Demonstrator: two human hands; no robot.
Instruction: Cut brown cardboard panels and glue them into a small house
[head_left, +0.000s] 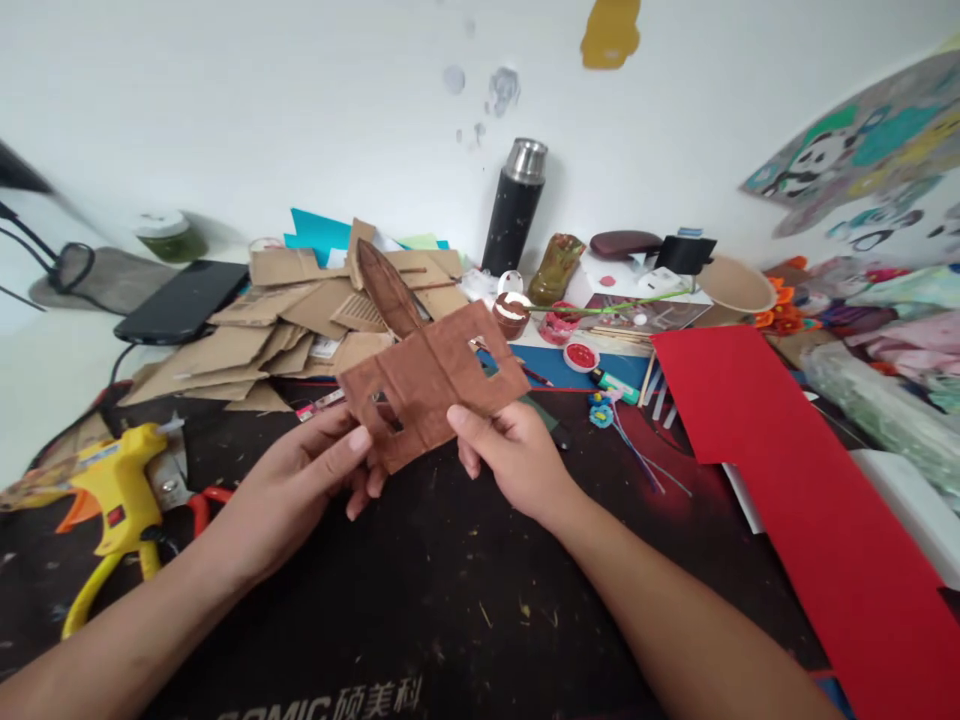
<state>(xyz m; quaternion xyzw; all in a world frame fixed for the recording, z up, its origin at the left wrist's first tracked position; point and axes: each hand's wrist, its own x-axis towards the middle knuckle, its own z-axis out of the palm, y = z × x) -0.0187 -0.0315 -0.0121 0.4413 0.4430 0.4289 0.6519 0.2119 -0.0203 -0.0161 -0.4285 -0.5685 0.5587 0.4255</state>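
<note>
I hold the brown cardboard piece (pixel 431 385) above the dark mat (pixel 420 600), in front of me. My left hand (pixel 300 480) pinches its lower left edge, thumb on the front face, fingers behind. My right hand (pixel 510 455) pinches the lower right edge, thumb likewise on top. The piece spans the gap between both hands, tilted, with a pointed strip rising from its top. A yellow glue gun (pixel 120 490) lies well to the left; red paper (pixel 795 480) lies to the right.

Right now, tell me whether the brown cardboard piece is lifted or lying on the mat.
Lifted. The brown cardboard piece is held above the black mat, pinched by the left hand and right hand.
</note>
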